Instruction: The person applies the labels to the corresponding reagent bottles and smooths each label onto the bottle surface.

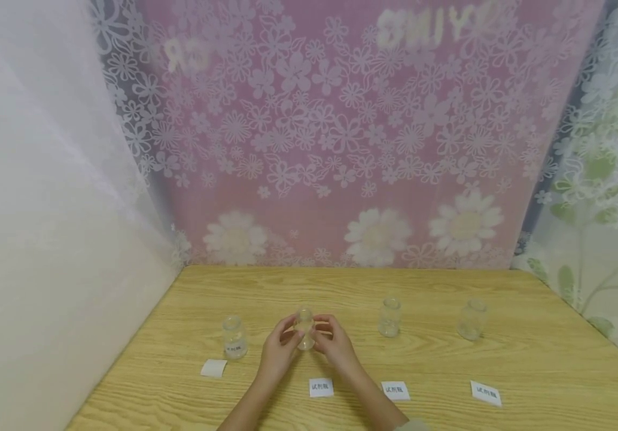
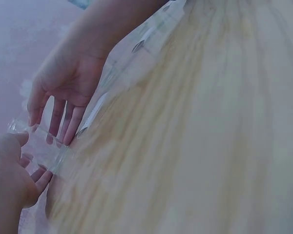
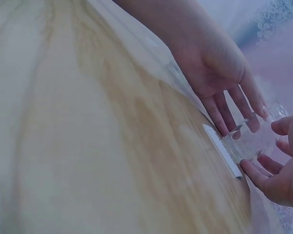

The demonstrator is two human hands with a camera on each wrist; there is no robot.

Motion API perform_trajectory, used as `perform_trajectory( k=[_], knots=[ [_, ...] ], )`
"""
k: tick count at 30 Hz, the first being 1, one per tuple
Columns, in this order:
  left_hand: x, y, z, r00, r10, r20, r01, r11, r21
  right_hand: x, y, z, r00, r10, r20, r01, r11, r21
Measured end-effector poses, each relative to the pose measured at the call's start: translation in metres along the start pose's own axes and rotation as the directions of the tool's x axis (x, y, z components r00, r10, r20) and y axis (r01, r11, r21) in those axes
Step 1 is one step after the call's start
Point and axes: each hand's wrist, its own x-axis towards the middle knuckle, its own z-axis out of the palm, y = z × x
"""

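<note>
A small clear glass bottle (image 1: 305, 328) stands between both hands near the middle of the wooden table. My left hand (image 1: 278, 348) holds it from the left, thumb in front and fingers curled behind. From the right, my right hand (image 1: 337, 346) holds the same bottle, its thumb also on the near side. In the left wrist view, fingertips of both hands touch the glass of the bottle (image 2: 41, 146). A white label (image 1: 321, 387) printed with dark characters lies on the table just in front of the bottle.
To the left stands a glass jar (image 1: 234, 338) bearing a printed label, with a blank white paper piece (image 1: 214, 367) before it. Two more clear jars, one nearer (image 1: 390, 317) and one farther right (image 1: 472, 320), have printed labels (image 1: 395, 391) (image 1: 486, 393) in front. Fabric walls enclose the table (image 1: 287, 278).
</note>
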Motion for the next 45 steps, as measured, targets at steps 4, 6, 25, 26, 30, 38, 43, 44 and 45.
perform_trajectory(
  k=[4, 6, 25, 26, 30, 38, 43, 44, 45],
  knots=[
    [-0.003, 0.0, -0.003, 1.0, 0.012, 0.009, -0.012, 1.0, 0.001, -0.001, 0.001, 0.002, 1.0, -0.01, 0.006, 0.01, 1.0, -0.009],
    [-0.004, 0.001, -0.004, 1.0, 0.008, 0.009, -0.008, 1.0, 0.002, -0.002, 0.001, 0.003, 1.0, -0.015, 0.012, 0.015, 1.0, -0.007],
    [-0.016, 0.003, -0.015, 1.0, -0.016, 0.008, 0.015, 0.998, 0.064, -0.014, 0.002, 0.012, 0.999, -0.038, 0.034, 0.038, 0.999, -0.015],
    [-0.016, 0.003, -0.015, 1.0, -0.016, 0.008, 0.015, 0.998, 0.065, -0.014, 0.001, 0.012, 0.999, -0.042, 0.031, 0.043, 0.999, -0.02],
    [-0.017, 0.004, -0.014, 1.0, 0.002, 0.008, -0.003, 0.997, 0.073, -0.015, -0.001, 0.011, 0.997, -0.068, 0.026, 0.07, 0.993, -0.09],
    [-0.024, 0.009, -0.017, 0.981, 0.158, -0.108, -0.143, 0.98, 0.139, -0.023, -0.005, -0.008, 0.988, -0.15, 0.026, 0.151, 0.945, -0.289],
    [-0.036, 0.008, -0.022, 0.956, 0.241, 0.17, -0.277, 0.931, 0.239, -0.04, -0.004, -0.032, 0.978, -0.137, 0.16, 0.191, 0.899, -0.395],
    [-0.038, 0.007, -0.023, 0.939, 0.239, 0.246, -0.301, 0.918, 0.259, -0.044, -0.004, -0.036, 0.971, -0.132, 0.198, 0.206, 0.885, -0.417],
    [-0.04, 0.006, -0.023, 0.923, 0.23, 0.31, -0.318, 0.907, 0.276, -0.048, -0.003, -0.04, 0.963, -0.131, 0.235, 0.225, 0.87, -0.438]
  ],
)
